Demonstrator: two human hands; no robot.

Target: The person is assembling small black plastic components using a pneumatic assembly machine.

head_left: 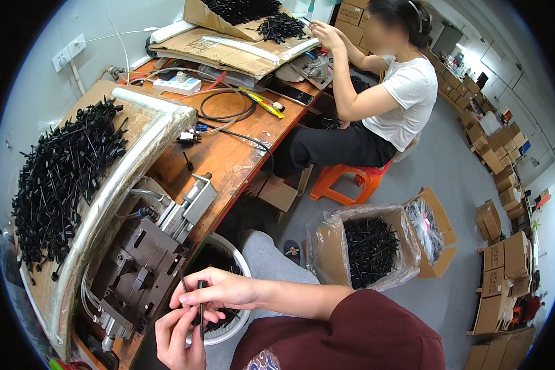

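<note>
My right hand (225,291) is closed in a pinch above a white mesh basket, its forearm coming in from the right. In its fingers is a slim black plastic stick (201,313), held roughly upright. My left hand (180,338) sits just below and to the left, fingers bent and pinched against the same stick's lower part. A second thin dark rod (182,280) shows by the right fingertips; which hand holds it is unclear. Left of my hands is a metal clamping fixture (139,271) with air cylinders. The basket (243,262) holds more black pieces.
A pile of black parts (68,179) lies on a film-wrapped cardboard tray at left. Cables and a white power strip (177,84) lie on the wooden bench (228,176). An open carton (330,250) of black parts stands on the floor. A co-worker (407,92) sits at far right.
</note>
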